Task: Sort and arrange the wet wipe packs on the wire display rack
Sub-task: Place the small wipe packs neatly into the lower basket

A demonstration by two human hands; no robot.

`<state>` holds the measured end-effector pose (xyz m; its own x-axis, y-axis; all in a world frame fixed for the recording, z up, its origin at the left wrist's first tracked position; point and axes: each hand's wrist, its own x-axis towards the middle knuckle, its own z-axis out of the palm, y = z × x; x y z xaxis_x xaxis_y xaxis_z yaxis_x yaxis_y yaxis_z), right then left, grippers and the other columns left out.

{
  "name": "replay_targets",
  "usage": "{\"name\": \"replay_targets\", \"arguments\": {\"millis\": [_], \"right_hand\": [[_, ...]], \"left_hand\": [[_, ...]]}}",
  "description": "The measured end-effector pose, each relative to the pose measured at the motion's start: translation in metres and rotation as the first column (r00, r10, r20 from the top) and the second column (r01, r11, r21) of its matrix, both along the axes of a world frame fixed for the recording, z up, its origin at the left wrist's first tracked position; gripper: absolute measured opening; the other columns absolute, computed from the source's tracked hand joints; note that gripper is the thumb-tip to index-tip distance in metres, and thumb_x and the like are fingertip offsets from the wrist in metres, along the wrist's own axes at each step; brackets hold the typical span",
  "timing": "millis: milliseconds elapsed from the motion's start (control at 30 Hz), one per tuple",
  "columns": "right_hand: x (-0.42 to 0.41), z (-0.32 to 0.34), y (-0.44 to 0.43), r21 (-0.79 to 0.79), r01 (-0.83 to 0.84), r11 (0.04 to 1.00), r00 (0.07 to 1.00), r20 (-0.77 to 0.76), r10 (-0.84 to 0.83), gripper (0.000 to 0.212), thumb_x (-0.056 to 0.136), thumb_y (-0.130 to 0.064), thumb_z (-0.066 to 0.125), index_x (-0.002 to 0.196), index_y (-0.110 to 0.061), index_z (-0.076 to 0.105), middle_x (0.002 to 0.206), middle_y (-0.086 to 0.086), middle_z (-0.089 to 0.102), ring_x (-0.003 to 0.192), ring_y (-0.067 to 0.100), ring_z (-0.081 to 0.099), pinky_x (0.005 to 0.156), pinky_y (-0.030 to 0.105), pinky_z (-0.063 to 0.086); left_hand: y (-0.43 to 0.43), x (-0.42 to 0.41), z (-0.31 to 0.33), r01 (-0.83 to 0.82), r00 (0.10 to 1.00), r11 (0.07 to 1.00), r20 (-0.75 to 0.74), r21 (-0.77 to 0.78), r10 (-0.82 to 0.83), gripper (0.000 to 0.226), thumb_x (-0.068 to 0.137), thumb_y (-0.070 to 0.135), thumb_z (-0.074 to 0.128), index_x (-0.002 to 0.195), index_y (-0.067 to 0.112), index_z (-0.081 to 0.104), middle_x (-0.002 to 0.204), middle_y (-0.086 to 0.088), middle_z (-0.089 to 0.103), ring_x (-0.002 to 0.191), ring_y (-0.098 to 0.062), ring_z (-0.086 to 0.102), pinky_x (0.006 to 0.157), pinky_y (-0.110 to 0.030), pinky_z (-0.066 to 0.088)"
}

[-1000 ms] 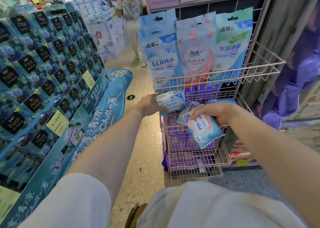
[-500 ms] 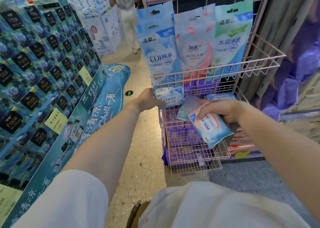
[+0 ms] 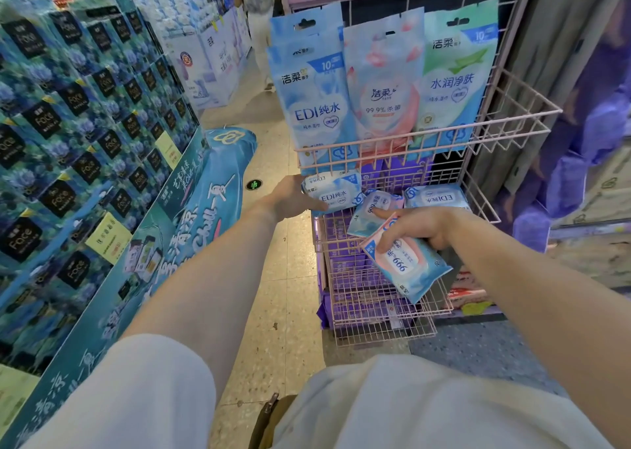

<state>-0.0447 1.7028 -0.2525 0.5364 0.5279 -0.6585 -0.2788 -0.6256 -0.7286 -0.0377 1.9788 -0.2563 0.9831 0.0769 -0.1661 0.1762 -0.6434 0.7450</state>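
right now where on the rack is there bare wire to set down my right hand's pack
Front-left, bare wire between the EDI pack in the left hand and the lying 99.9% pack. Crowded at the back, where a second EDI pack lies.

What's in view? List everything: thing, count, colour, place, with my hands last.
hanging wipe bags: three in front, blue, pink, green; rack top.
wire rack: one, pink; centre right.
held EDI pack: one, blue; left hand.
loose EDI pack: one, blue; middle basket, right.
loose 99.9% pack: one, pink-blue; middle basket, centre.
held 99.9% pack: one, pink-blue; right hand.
purple packs: many; lower baskets.
boxed display: many, blue-black; left.
other person: one; up the aisle.
left hand: grips held EDI pack.
right hand: grips held 99.9% pack, index finger touching the loose one.
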Motion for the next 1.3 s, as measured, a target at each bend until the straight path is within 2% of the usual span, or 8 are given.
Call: {"name": "replay_targets", "arguments": {"millis": [133, 300, 400, 533, 667, 800, 1067, 1300], "right_hand": [[0.001, -0.012, -0.007, 0.063, 0.105, 0.992, 0.994, -0.001, -0.105, 0.111, 0.083, 0.003, 0.077, 0.161, -0.043, 0.013, 0.109, 0.014, 0.078, 0.089, 0.032, 0.076, 0.078, 0.045, 0.058], [-0.003, -0.008, -0.016, 0.102, 0.16, 0.982, 0.986, 0.03, -0.164, 0.088, 0.082, 0.006, 0.077, 0.15, -0.035, 0.04, 0.109, 0.013, 0.078, 0.094, 0.033, 0.076, 0.083, 0.048, 0.06], [-0.002, -0.004, -0.028, 0.12, 0.153, 0.981, 0.988, 0.016, -0.156, 0.065, 0.076, -0.001, 0.082, 0.136, -0.01, 0.06, 0.109, 0.02, 0.076, 0.1, 0.039, 0.073, 0.096, 0.057, 0.056], [-0.006, 0.003, -0.035, 0.227, 0.163, 0.96, 0.981, 0.067, -0.182, 0.053, 0.087, 0.009, 0.071, 0.121, -0.031, 0.061, 0.107, 0.015, 0.077, 0.086, 0.029, 0.075, 0.08, 0.044, 0.059], [-0.002, 0.007, -0.03, 0.264, 0.265, 0.928, 0.944, 0.124, -0.305, 0.088, 0.079, 0.006, 0.08, 0.14, -0.044, 0.042, 0.113, 0.008, 0.078, 0.1, 0.031, 0.076, 0.092, 0.05, 0.058], [0.004, 0.009, -0.023, 0.284, 0.31, 0.907, 0.918, 0.158, -0.363, 0.101, 0.07, 0.002, 0.088, 0.151, -0.034, 0.039, 0.11, 0.008, 0.079, 0.098, 0.031, 0.077, 0.09, 0.051, 0.059], [0.0, 0.008, -0.024, 0.277, 0.309, 0.91, 0.915, 0.174, -0.364, 0.104, 0.074, 0.001, 0.086, 0.156, -0.035, 0.034, 0.113, 0.005, 0.078, 0.1, 0.028, 0.077, 0.093, 0.051, 0.058], [0.0, 0.011, -0.038, 0.281, 0.345, 0.895, 0.901, 0.169, -0.4, 0.101, 0.077, 0.003, 0.083, 0.157, -0.035, 0.034, 0.113, 0.004, 0.078, 0.099, 0.029, 0.077, 0.092, 0.052, 0.059]], "left_hand": [[0.001, 0.0, -0.001, -0.008, 1.0, 1.0, 0.016, -0.008, 0.009, 0.057, 0.082, 0.018, 0.088, 0.132, 0.015, 0.061, 0.112, 0.003, 0.067, 0.089, -0.005, 0.062, 0.06, -0.016, 0.044], [0.0, -0.002, 0.001, 0.0, 0.999, 0.999, 0.044, -0.04, 0.002, 0.059, 0.082, 0.016, 0.088, 0.133, 0.02, 0.059, 0.115, 0.007, 0.064, 0.088, 0.002, 0.058, 0.065, -0.016, 0.046], [0.0, 0.0, -0.001, -0.011, 0.999, 0.997, 0.048, -0.07, 0.014, 0.058, 0.081, 0.015, 0.088, 0.131, 0.02, 0.06, 0.112, 0.008, 0.066, 0.092, -0.005, 0.062, 0.066, -0.016, 0.046], [-0.002, 0.003, -0.004, -0.028, 0.998, 0.996, 0.048, -0.084, 0.032, 0.058, 0.081, 0.012, 0.088, 0.13, 0.021, 0.058, 0.106, 0.013, 0.063, 0.086, 0.005, 0.056, 0.063, -0.012, 0.043], [0.001, 0.004, -0.004, -0.012, 1.0, 0.998, 0.028, -0.055, 0.014, 0.059, 0.082, 0.01, 0.086, 0.133, 0.019, 0.058, 0.116, 0.006, 0.065, 0.093, -0.008, 0.061, 0.067, -0.015, 0.044], [0.003, 0.01, 0.001, 0.046, 0.998, 0.997, 0.044, 0.061, -0.049, 0.065, 0.08, 0.014, 0.089, 0.137, 0.019, 0.058, 0.127, 0.0, 0.067, 0.112, -0.02, 0.064, 0.079, -0.024, 0.052], [-0.012, 0.02, 0.004, 0.128, 0.991, 0.891, -0.085, 0.435, -0.101, 0.071, 0.084, 0.038, 0.082, 0.146, 0.025, 0.05, 0.143, -0.004, 0.058, 0.132, -0.03, 0.053, 0.111, -0.042, 0.043], [-0.013, 0.017, -0.014, -0.018, 1.0, 0.871, 0.019, 0.491, 0.01, 0.08, 0.068, 0.056, 0.087, 0.137, 0.028, 0.057, 0.13, -0.007, 0.059, 0.126, -0.033, 0.048, 0.107, -0.045, 0.039]]}}
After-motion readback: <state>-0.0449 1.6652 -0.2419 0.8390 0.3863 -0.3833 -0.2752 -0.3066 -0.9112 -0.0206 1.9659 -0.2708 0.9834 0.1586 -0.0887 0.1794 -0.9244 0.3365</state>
